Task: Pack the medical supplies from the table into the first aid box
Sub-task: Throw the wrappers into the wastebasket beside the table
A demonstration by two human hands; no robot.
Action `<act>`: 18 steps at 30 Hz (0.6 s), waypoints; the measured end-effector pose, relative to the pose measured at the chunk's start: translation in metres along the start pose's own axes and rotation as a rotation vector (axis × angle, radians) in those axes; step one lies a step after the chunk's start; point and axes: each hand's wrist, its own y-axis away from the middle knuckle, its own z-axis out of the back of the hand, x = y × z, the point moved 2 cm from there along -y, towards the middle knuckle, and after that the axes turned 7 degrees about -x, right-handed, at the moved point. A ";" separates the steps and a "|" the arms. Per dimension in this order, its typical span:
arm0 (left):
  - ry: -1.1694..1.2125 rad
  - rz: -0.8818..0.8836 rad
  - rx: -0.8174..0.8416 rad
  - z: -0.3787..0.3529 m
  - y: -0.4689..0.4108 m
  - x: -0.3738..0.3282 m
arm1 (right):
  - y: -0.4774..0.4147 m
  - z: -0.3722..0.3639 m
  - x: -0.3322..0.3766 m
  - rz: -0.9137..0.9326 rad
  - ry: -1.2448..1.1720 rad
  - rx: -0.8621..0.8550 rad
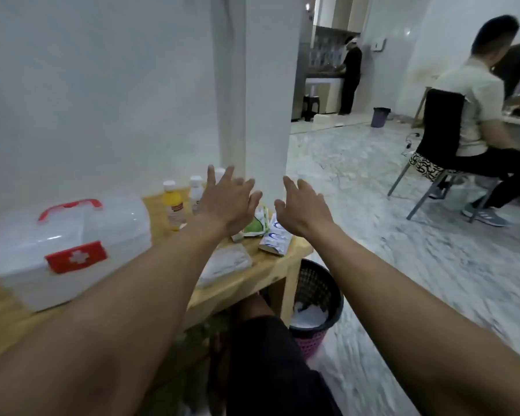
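Note:
The first aid box [63,244], translucent white with a red handle and a red cross latch, stands closed on the left of the wooden table [270,270]. Behind it stand a yellow bottle [173,210] and a white bottle [195,192]. A green-and-white packet [256,225], a blue-and-white packet [275,238] and a clear bag of white material [227,261] lie near the table's right end. My left hand [227,201] hovers open above the bottles and packets. My right hand [303,207] hovers open just right of it, above the blue-and-white packet. Neither hand holds anything.
A white wall and pillar [264,85] rise right behind the table. A black mesh waste bin [315,298] with white paper sits under the table's right end. A person sits on a chair [439,136] at the far right; another person stands in the far room.

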 end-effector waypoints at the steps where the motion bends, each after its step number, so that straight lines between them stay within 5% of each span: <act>1: -0.027 -0.013 0.025 -0.005 -0.001 -0.003 | 0.003 -0.006 -0.004 -0.040 -0.016 0.027; 11: -0.168 0.004 0.243 -0.048 -0.021 -0.009 | 0.006 -0.051 -0.044 -0.279 -0.248 0.261; 18: -0.147 0.067 0.253 -0.057 -0.021 -0.016 | -0.001 -0.051 -0.054 -0.318 -0.316 0.230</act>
